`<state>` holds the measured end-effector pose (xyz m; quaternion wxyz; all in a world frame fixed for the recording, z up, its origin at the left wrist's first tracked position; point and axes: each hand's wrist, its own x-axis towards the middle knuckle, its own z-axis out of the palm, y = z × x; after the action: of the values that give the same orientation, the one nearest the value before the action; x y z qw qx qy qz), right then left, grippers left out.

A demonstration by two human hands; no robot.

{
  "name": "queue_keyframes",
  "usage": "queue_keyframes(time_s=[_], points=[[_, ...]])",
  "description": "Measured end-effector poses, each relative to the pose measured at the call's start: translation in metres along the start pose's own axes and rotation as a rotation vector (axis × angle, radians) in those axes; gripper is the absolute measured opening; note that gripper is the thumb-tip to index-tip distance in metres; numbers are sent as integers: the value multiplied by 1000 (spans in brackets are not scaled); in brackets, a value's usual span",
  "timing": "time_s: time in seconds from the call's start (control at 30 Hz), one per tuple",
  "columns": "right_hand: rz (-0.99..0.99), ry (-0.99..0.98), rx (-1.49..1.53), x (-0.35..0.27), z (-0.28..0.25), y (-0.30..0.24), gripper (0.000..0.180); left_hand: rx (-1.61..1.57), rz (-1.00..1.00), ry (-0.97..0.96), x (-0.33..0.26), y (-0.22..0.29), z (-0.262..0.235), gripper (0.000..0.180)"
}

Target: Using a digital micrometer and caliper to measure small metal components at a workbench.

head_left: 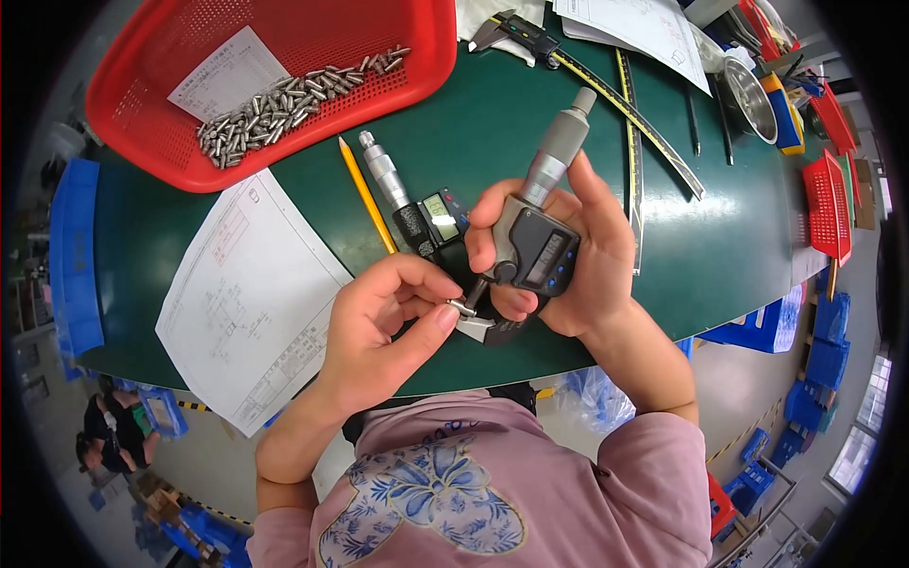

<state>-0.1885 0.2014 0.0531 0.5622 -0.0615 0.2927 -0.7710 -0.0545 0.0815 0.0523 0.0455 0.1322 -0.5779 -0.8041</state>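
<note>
My right hand (pixel 597 237) is closed around a digital micrometer (pixel 542 248), its grey thimble pointing up and away and its measuring jaws toward my left hand. Between thumb and forefinger, my left hand (pixel 388 317) pinches a small metal pin (pixel 461 308) at the gap between the micrometer's jaws. Whether both jaws touch the pin cannot be made out. A second digital micrometer (pixel 414 224) lies on the green table just beyond my hands, partly hidden by them. Beside it rests a yellow pencil (pixel 367 194).
At the far left, a tilted red basket (pixel 417 85) holds many metal pins (pixel 284 106) and a paper slip. A drawing sheet (pixel 251 293) lies left of my left hand. Digital calipers (pixel 525 40), steel rulers (pixel 630 170), papers (pixel 634 33) and a metal bowl (pixel 748 99) are toward the far right.
</note>
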Motion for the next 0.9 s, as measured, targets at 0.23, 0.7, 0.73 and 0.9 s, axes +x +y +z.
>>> queue_keyframes(time_s=[0.23, 0.7, 0.73, 0.9], points=[[14, 13, -47, 0, -1, 0, 69, -1, -2, 8, 0, 0, 2, 14], [19, -1, 4, -1, 0, 0, 68, -27, 10, -21, 0, 1, 0, 12], [34, -13, 45, -1, 0, 0, 67, -25, 8, -17, 0, 0, 0, 12], [53, -10, 70, 0, -1, 0, 66, -42, 102, -67, 0, -4, 0, 12]])
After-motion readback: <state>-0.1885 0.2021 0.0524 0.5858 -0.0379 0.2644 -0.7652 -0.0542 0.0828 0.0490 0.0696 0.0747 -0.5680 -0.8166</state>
